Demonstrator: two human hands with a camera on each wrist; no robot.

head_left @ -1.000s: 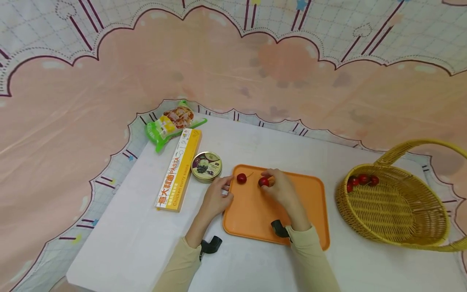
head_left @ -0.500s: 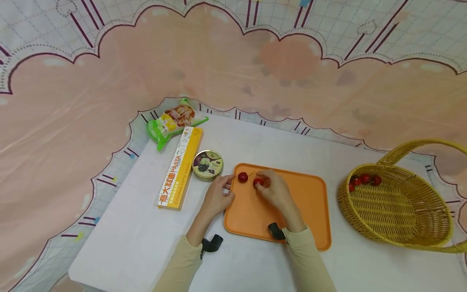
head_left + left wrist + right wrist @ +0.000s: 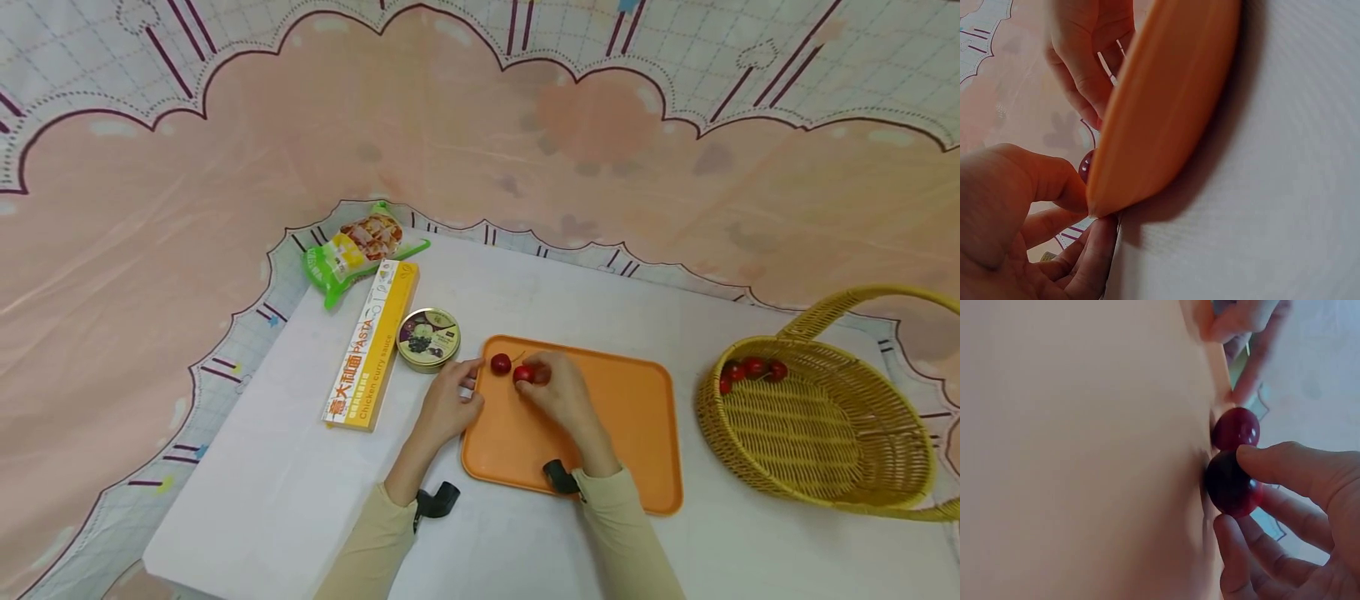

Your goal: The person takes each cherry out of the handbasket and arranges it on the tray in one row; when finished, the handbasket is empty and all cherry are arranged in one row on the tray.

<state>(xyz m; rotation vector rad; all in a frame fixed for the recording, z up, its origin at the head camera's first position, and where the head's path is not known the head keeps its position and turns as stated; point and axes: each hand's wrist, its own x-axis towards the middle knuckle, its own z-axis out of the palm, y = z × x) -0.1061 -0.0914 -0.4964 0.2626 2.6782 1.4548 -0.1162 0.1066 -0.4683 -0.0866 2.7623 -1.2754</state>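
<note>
An orange tray [image 3: 622, 425] lies on the white table, and my left hand [image 3: 446, 407] grips its left rim, thumb and fingers meeting at the edge in the left wrist view. Over the tray's far left part, my right hand [image 3: 564, 393] pinches a red cherry [image 3: 1233, 487] between thumb and fingers, close to the tray surface. Right beside it sits a second, darker cherry [image 3: 500, 364] with a thin stem, near the tray's far left corner. In the right wrist view the two cherries overlap.
Right of the tray stands a yellow wicker basket [image 3: 817, 492] with several cherries [image 3: 754, 368] at its far left side. To the left are a round tin [image 3: 428, 337], a yellow and white pasta box [image 3: 371, 350] and a green food bag [image 3: 360, 250].
My right hand has moved left over the tray with its cherry, bringing it up beside the other one. My left hand stays on the tray's rim.
</note>
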